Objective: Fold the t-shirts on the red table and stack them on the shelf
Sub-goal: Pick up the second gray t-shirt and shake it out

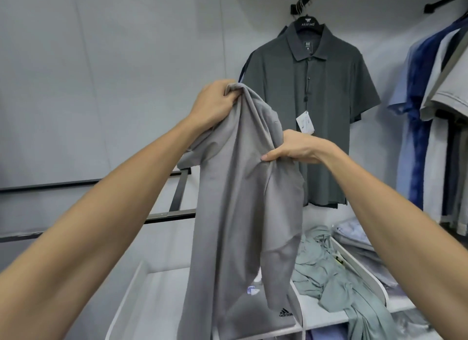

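Note:
A grey t-shirt [235,213] with a small black logo near its hem hangs in the air in front of me, unfolded and bunched. My left hand [211,104] grips its top edge, raised high. Lower and to the right, my right hand [296,148] pinches a fold of the same shirt at its side. Below the shirt is a white shelf [152,289] with dividers. A crumpled pale green t-shirt [326,276] lies in the shelf's right compartment. No red table is in view.
A dark grey polo shirt [319,86] with a price tag hangs on the wall behind. More shirts [435,111] hang on a rail at the right. A black metal rack [167,213] runs along the left wall. Folded light garments [354,235] lie at the shelf's far right.

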